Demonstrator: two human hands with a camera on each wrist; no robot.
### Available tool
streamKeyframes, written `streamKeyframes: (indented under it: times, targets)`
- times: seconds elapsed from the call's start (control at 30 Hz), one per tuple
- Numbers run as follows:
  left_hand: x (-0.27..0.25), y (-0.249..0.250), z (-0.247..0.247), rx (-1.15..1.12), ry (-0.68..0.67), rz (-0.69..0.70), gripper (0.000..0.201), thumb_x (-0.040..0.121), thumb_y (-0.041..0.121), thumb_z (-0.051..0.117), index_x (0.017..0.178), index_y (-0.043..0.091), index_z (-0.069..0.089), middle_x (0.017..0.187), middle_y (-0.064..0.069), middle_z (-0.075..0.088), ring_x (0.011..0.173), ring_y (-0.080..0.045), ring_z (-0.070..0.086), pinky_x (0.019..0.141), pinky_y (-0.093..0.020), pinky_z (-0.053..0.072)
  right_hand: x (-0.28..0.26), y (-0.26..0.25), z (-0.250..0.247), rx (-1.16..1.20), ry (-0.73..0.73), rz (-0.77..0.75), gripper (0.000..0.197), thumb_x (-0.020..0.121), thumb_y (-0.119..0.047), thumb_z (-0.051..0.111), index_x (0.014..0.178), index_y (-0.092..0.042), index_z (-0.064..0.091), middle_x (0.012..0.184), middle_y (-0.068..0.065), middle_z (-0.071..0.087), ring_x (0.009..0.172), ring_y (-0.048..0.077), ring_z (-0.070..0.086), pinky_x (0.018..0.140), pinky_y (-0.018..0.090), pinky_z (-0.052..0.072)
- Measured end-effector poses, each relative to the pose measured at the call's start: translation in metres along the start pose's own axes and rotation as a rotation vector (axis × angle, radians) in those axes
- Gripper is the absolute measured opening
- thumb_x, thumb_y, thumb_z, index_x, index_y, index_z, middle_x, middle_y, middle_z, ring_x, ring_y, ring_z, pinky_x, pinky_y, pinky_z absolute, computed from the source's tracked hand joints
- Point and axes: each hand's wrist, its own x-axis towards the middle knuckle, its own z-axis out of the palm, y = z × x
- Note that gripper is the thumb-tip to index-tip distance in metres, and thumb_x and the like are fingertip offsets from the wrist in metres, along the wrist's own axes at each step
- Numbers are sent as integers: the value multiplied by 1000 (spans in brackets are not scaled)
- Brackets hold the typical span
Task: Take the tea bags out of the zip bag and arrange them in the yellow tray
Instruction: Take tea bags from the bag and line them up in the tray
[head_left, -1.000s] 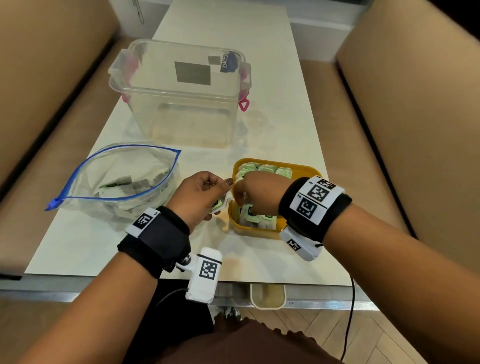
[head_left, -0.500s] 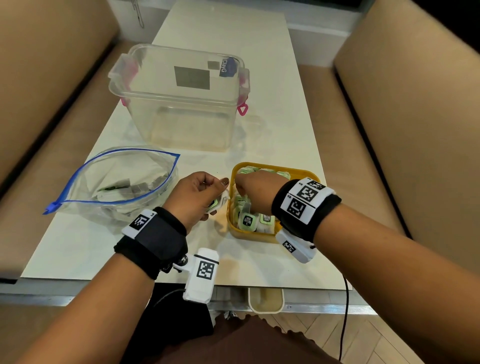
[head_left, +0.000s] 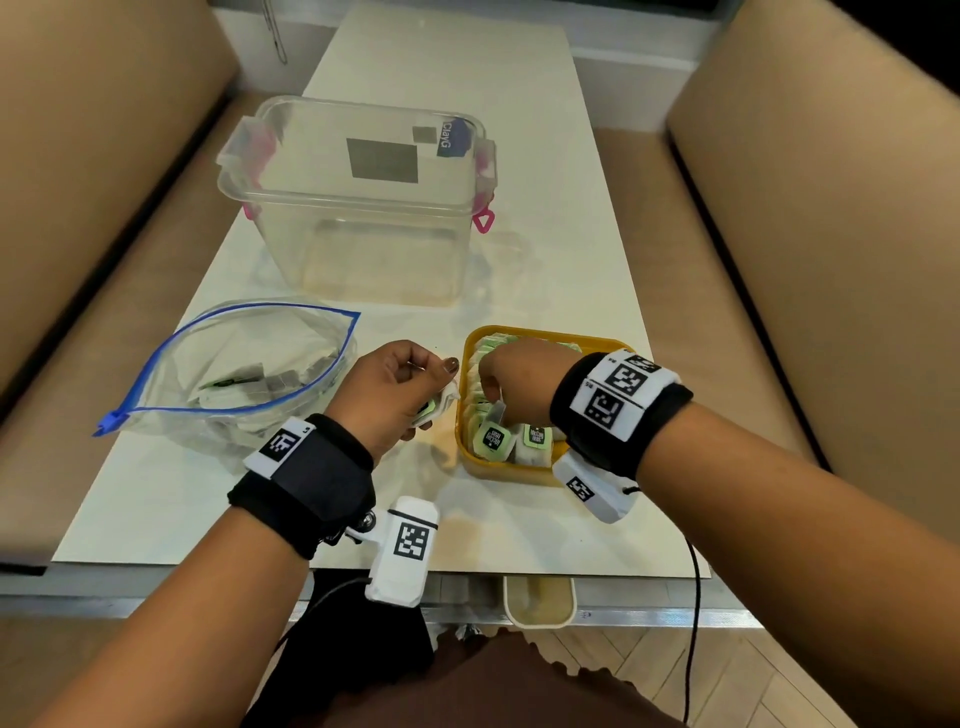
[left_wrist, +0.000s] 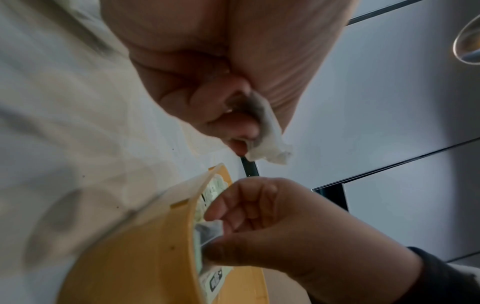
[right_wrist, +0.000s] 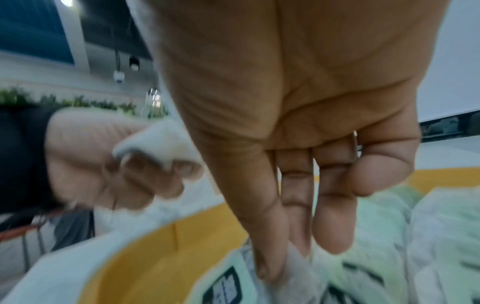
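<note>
Right now the right hand (head_left: 511, 376) pinches a tea bag (head_left: 497, 411) over the yellow tray (head_left: 540, 474) of packed tea bags, while the left hand (head_left: 387, 392) clutches another, perhaps several, just beside it; the zip bag (head_left: 244, 374) lies open nearby.

We read "ClayG" on a blue sticker (head_left: 451, 138) at the far wall of the clear tub (head_left: 358, 208). Tea bag tags (head_left: 493, 439) in the yellow tray (head_left: 498, 470) carry small white lettering, possibly "McCoy teas", too fine to confirm.
</note>
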Motion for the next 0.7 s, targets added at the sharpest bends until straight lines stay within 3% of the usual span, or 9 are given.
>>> streamKeyframes:
  times: [0.1, 0.2, 0.33, 0.43, 0.5, 0.57, 0.63, 0.7]
  targets:
    - [-2, 0, -4, 9, -28, 39, 12, 89, 23, 64, 80, 16, 64, 69, -5, 60, 48, -11, 47, 46, -22, 36, -13, 12, -9, 148, 102, 17, 23, 80, -20, 71, 103, -18, 66, 89, -6, 58, 82, 14, 53, 56, 20, 34]
    - [-4, 1, -3, 31, -64, 86, 11, 87, 20, 67, 84, 10, 68, 63, -4, 54, 43, -9, 43, 42, -20, 33, -29, 26, -20, 339, 256, 29, 16, 80, -20, 72, 95, -15, 69, 81, -4, 60, 71, 13, 52, 55, 18, 37]
    - [-4, 8, 8, 36, -99, 108, 11, 86, 17, 69, 90, 6, 68, 62, -5, 49, 39, -6, 42, 38, -16, 34, -39, 36, -22, 703, 375, 60, 14, 79, -11, 72, 92, -7, 66, 75, 7, 69, 64, 18, 65, 62, 32, 53]
    - [-1, 14, 17, 31, -104, 160, 3, 91, 17, 62, 88, 16, 64, 55, 4, 49, 37, -5, 40, 38, -16, 34, -39, 36, -16, 947, 350, 44, 13, 81, 2, 67, 93, 1, 62, 79, 20, 71, 73, 30, 71, 71, 42, 58]
    - [3, 17, 18, 51, -65, 202, 9, 94, 19, 58, 86, 21, 62, 58, 6, 50, 41, -5, 42, 41, -19, 37, -40, 34, -11, 1041, 333, 34, 16, 82, 3, 68, 95, 3, 59, 83, 25, 70, 78, 35, 71, 74, 45, 59]
    - [9, 19, 18, 127, -50, 254, 10, 94, 22, 57, 85, 21, 61, 65, 4, 52, 47, -7, 45, 46, -26, 41, -41, 34, -7, 1046, 331, 38, 21, 81, -5, 72, 97, 0, 60, 84, 21, 70, 76, 32, 71, 70, 42, 59]
    - [13, 20, 17, 250, -75, 313, 12, 93, 26, 58, 82, 22, 62, 67, 3, 54, 51, -14, 48, 52, -36, 45, -42, 36, -5, 925, 384, 63, 26, 78, -20, 77, 98, -10, 62, 85, 6, 69, 67, 19, 67, 61, 35, 57]
    - [14, 22, 19, 361, -108, 346, 13, 92, 24, 60, 80, 23, 62, 65, 5, 55, 54, -17, 50, 57, -39, 48, -43, 37, -7, 812, 467, 64, 19, 79, -27, 75, 93, -18, 66, 82, -2, 66, 59, 11, 58, 58, 33, 53]
